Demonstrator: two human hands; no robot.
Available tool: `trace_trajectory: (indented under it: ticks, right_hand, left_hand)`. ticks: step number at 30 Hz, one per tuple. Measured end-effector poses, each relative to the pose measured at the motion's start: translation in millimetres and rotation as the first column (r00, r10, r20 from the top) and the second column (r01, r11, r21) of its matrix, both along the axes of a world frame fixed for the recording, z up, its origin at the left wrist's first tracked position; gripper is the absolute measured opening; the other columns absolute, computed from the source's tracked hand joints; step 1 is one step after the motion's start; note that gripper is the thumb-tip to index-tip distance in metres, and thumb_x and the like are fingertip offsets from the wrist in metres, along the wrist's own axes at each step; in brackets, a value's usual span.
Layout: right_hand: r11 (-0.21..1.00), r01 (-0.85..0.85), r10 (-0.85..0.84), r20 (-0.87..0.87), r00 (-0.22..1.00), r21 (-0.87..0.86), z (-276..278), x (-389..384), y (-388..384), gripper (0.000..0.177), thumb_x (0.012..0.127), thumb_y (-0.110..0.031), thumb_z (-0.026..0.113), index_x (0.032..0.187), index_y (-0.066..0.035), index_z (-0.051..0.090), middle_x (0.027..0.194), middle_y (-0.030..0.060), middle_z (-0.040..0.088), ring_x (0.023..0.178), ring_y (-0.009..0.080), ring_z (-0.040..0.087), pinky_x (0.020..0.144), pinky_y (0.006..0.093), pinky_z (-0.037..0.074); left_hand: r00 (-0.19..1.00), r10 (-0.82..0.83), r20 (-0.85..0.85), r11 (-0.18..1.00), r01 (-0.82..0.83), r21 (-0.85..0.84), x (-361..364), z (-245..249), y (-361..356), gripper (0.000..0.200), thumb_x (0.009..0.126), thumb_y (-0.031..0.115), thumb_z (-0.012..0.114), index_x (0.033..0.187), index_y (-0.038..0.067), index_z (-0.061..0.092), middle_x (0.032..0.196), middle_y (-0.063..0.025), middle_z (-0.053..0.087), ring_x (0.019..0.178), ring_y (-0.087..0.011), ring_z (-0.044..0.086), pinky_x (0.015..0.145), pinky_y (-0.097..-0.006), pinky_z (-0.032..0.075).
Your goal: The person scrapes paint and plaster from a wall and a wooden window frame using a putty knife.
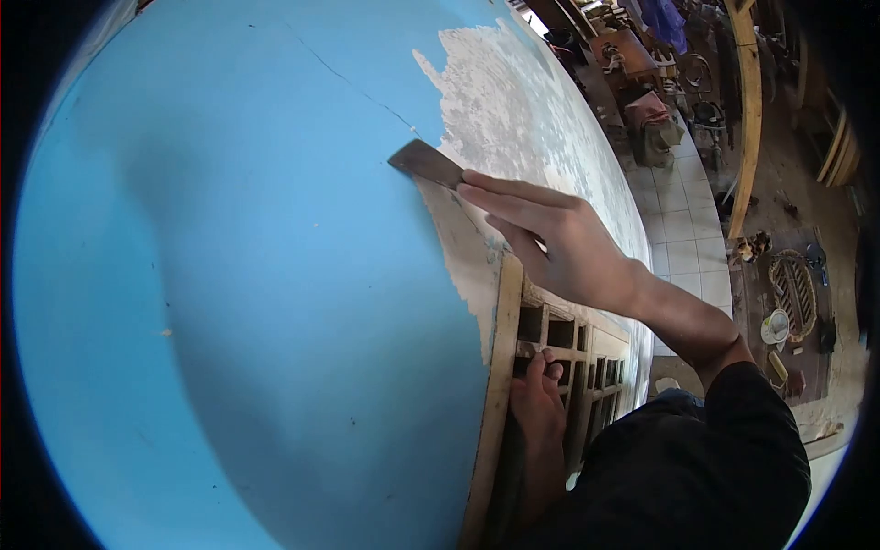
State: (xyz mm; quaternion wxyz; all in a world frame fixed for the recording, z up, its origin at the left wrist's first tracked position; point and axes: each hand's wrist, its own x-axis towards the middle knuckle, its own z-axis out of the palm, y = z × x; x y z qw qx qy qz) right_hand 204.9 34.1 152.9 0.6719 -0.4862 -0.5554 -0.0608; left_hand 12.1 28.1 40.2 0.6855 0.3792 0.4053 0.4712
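My right hand [573,238] grips a putty knife [427,163], its wide flat blade pointing at the wall. Fingers are stretched along the blade's near end, and the handle is hidden in the hand. The blade's edge lies at the border between blue paint [302,238] and a bare, whitish-grey scraped patch [504,101]. A thin crack [353,84] runs through the paint near the blade. Lower down, my left hand [539,403] has its fingers curled round a bar of a wooden lattice [582,339], set in a pale wooden frame [498,367].
Beyond the wall is a tiled floor [678,211]. A low table [816,367] there bears a woven basket [793,293] and a white tub [775,325]. A long wooden post [747,119] stands at the right, with cluttered furniture at the top right.
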Motion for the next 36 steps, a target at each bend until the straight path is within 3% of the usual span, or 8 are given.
trace_trajectory:
  ticks: [7, 11, 14, 16, 19, 26, 32, 36]
  right_hand:
    - [0.999, -0.041, 0.041, -0.069, 0.997, 0.010, 0.3, -0.1, -1.4, 0.037, 0.090, 0.007, 0.064, 0.127, 0.001, 0.066, 0.126, 0.0188, 0.069, 0.098, 0.0240, 0.074, 0.077, 0.0318, 0.063]
    - [0.995, 0.029, -0.025, -0.039, 0.999, 0.095, -10.7, -10.4, 4.1, 0.037, 0.088, 0.007, 0.064, 0.124, -0.001, 0.068, 0.125, 0.0187, 0.069, 0.090, 0.0247, 0.076, 0.073, 0.0288, 0.064]
    - [0.991, 0.085, -0.087, 0.015, 0.996, 0.106, -23.9, -16.7, 0.2, 0.039, 0.084, 0.000, 0.065, 0.123, -0.003, 0.067, 0.123, 0.0161, 0.069, 0.085, 0.0299, 0.075, 0.073, 0.0352, 0.063]
    - [0.999, 0.043, -0.043, -0.014, 0.999, 0.012, -8.3, -5.6, -3.2, 0.038, 0.086, 0.003, 0.065, 0.123, -0.003, 0.067, 0.125, 0.0175, 0.068, 0.091, 0.0294, 0.075, 0.075, 0.0327, 0.064]
    - [0.999, 0.031, -0.031, -0.041, 0.999, -0.007, -0.7, -1.2, -2.8, 0.038, 0.087, 0.006, 0.064, 0.124, -0.002, 0.067, 0.126, 0.0178, 0.068, 0.094, 0.0290, 0.075, 0.078, 0.0315, 0.064]
    - [0.997, 0.071, -0.071, 0.006, 0.997, 0.041, -13.4, -8.7, -5.0, 0.038, 0.087, 0.004, 0.065, 0.125, -0.002, 0.067, 0.126, 0.0168, 0.068, 0.091, 0.0302, 0.075, 0.076, 0.0339, 0.064]
    - [0.986, 0.111, -0.115, 0.032, 0.993, 0.123, -19.6, -16.0, -1.2, 0.038, 0.087, -0.001, 0.064, 0.125, -0.004, 0.067, 0.125, 0.0156, 0.068, 0.082, 0.0303, 0.075, 0.069, 0.0366, 0.062]
    - [0.996, 0.086, -0.086, -0.001, 0.996, -0.003, 1.4, -5.8, -4.8, 0.035, 0.090, 0.001, 0.066, 0.125, -0.005, 0.068, 0.123, 0.0159, 0.069, 0.085, 0.0288, 0.075, 0.070, 0.0330, 0.064]
  left_hand:
    - [1.000, 0.014, -0.021, 1.000, -0.014, -0.014, 4.5, 6.4, -2.9, 0.034, 0.093, -0.001, 0.061, 0.123, 0.011, 0.051, 0.104, -0.0057, 0.060, 0.096, -0.0152, 0.058, 0.077, -0.0335, 0.041]
    - [0.998, -0.031, -0.053, 0.997, 0.034, 0.064, 0.0, 0.3, -0.9, 0.033, 0.093, 0.001, 0.062, 0.123, 0.011, 0.051, 0.104, -0.0046, 0.061, 0.098, -0.0153, 0.058, 0.079, -0.0339, 0.041]
    - [0.997, -0.017, -0.076, 0.997, 0.023, 0.076, -2.1, -2.6, -3.5, 0.032, 0.093, 0.002, 0.063, 0.122, 0.011, 0.052, 0.103, -0.0046, 0.061, 0.099, -0.0156, 0.058, 0.080, -0.0344, 0.041]
    - [0.992, 0.111, -0.063, 0.993, -0.113, -0.034, 9.6, 13.1, -8.8, 0.029, 0.093, 0.003, 0.064, 0.119, 0.010, 0.053, 0.102, -0.0053, 0.061, 0.099, -0.0159, 0.058, 0.080, -0.0347, 0.041]
    - [1.000, -0.004, -0.007, 1.000, 0.004, 0.006, 0.5, 2.4, -0.3, 0.025, 0.093, 0.002, 0.063, 0.115, 0.009, 0.055, 0.100, -0.0057, 0.060, 0.098, -0.0162, 0.058, 0.081, -0.0347, 0.041]
    - [0.996, 0.083, -0.033, 0.997, -0.083, -0.006, 7.7, 10.0, -6.1, 0.004, 0.093, 0.003, 0.064, 0.097, 0.003, 0.061, 0.103, -0.0062, 0.061, 0.096, -0.0161, 0.057, 0.079, -0.0339, 0.041]
    - [1.000, 0.017, -0.019, 1.000, -0.017, -0.007, -3.2, -2.5, 0.0, 0.020, 0.093, 0.002, 0.064, 0.112, 0.006, 0.057, 0.100, -0.0046, 0.060, 0.097, -0.0153, 0.057, 0.080, -0.0336, 0.040]
    - [0.999, 0.039, -0.009, 0.999, -0.038, 0.015, 2.5, 3.2, -3.7, 0.021, 0.093, 0.002, 0.064, 0.112, 0.007, 0.057, 0.100, -0.0033, 0.060, 0.097, -0.0144, 0.057, 0.082, -0.0353, 0.039]
